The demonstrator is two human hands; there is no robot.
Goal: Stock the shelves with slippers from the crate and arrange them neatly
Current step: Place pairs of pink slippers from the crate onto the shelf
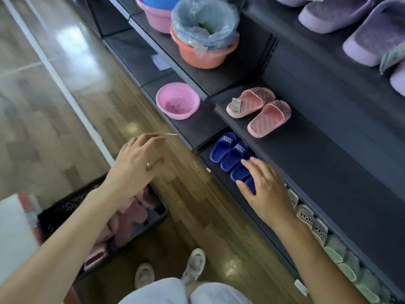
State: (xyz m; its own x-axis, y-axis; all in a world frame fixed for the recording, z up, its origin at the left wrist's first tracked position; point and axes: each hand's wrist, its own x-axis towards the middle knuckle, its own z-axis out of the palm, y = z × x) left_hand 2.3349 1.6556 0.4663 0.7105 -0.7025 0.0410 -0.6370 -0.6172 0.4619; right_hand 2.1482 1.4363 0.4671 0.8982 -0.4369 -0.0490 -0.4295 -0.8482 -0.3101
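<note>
**Blue slippers, bottom shelf: handling notes**

Obs: R hand (266, 189) lies palm-down on the row of blue slippers (228, 152) on the bottom shelf (215, 175). Its fingers are straight and spread, touching the two nearest slippers, nothing gripped. L hand (137, 160) hangs over the floor, just above the crate (65, 207). Its fingers are loosely bent and hold nothing as far as I can see (some blur). Crate sits on the floor by the person's feet w/ pink slippers (129, 216) in it, type too blurred to tell. One quilted pink pair (258, 110) is on the shelf above. Grey slippers (305, 213) and green slippers (341, 260) run further along the bottom row.

Handling (my est.): moulded slides, prob. v. light, springy, not fragile. Sole looks stiff enough to push w/ a flat hand, so lining up needs no grip. Matt surface likely grippy, so one may drag its neighbour when slid. For lifting from the crate, best hold is across the strap, thumb under the band, or pinch a pair together at the sides.
</note>
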